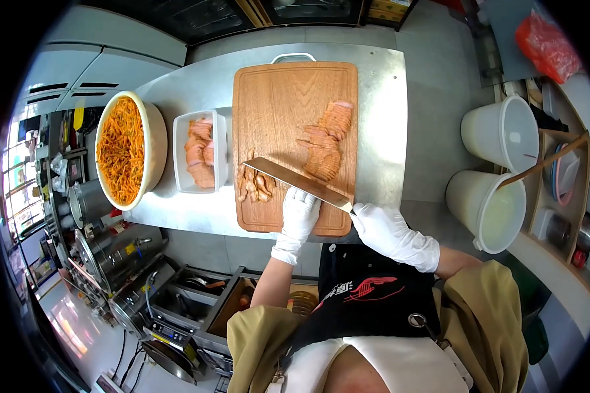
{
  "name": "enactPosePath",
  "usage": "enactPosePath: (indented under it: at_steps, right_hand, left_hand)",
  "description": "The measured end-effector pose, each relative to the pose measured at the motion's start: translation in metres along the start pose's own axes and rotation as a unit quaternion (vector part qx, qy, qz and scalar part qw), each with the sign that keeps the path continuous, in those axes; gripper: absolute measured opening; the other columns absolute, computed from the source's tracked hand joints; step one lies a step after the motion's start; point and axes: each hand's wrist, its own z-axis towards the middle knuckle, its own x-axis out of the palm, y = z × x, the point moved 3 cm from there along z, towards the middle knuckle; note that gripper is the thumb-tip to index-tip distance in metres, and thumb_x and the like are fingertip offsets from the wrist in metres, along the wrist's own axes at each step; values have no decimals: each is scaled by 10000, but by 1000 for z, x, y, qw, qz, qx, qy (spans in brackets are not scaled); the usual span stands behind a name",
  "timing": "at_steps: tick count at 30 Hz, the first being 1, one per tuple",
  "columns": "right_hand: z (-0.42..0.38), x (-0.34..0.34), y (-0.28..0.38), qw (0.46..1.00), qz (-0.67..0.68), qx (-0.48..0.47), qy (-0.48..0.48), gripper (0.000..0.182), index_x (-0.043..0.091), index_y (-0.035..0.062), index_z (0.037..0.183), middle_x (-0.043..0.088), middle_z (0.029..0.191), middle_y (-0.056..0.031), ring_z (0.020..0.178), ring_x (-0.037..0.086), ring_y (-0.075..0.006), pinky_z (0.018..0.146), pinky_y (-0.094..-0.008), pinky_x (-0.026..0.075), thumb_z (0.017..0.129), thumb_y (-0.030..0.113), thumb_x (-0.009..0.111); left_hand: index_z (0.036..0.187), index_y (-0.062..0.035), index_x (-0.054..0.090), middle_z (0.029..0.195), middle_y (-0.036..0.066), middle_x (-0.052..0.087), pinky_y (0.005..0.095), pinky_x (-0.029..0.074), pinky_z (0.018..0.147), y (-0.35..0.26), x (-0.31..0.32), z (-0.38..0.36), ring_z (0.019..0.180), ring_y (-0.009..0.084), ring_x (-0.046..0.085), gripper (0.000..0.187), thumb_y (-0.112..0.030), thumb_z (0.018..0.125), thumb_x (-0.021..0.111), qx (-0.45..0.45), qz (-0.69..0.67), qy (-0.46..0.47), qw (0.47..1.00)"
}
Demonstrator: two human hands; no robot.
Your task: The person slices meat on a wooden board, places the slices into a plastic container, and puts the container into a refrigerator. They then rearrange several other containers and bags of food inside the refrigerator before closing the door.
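Note:
My right hand [388,230], in a white glove, is wrapped round the handle of a cleaver. The broad blade of the cleaver [295,179] slants up and left across the wooden cutting board [275,98]. My left hand [300,208], also gloved, rests near the board's front edge with its fingers bunched against the blade; whatever they hold, if anything, is hidden. Small brown meat pieces [258,188] lie left of that hand, partly behind the blade. Sliced pinkish-brown meat [328,137] forms a fanned row on the board's right side.
Left of the board, a clear plastic container [221,154] holds more sliced meat. Beyond it stands a cream tub [154,154] of shredded orange food. The metal table [383,98] carries all of these. Two white buckets [475,134] [472,203] stand to the right, one with a wooden stick.

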Motion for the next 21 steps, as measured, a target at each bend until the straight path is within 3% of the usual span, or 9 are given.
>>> enactPosePath:
  at_steps: [13,21]
  right_hand:
    - [1,-4,1,1000,14,-9,11,153,593,12,760,610,598,-162,508,627,-292,475,-394,496,841,124,529]
    - [-51,-22,-19,991,5,68,113,170,594,-24,780,612,603,-175,540,639,-319,491,-404,524,849,102,501]
  left_hand:
    - [1002,-80,620,1004,114,610,447,481,811,0,-1,3,940,343,586,394,-42,629,742,5,-6,-6,1000]
    - [904,-76,645,916,92,608,404,501,719,-3,-5,8,857,307,588,275,-73,650,749,-11,-4,-20,1000]
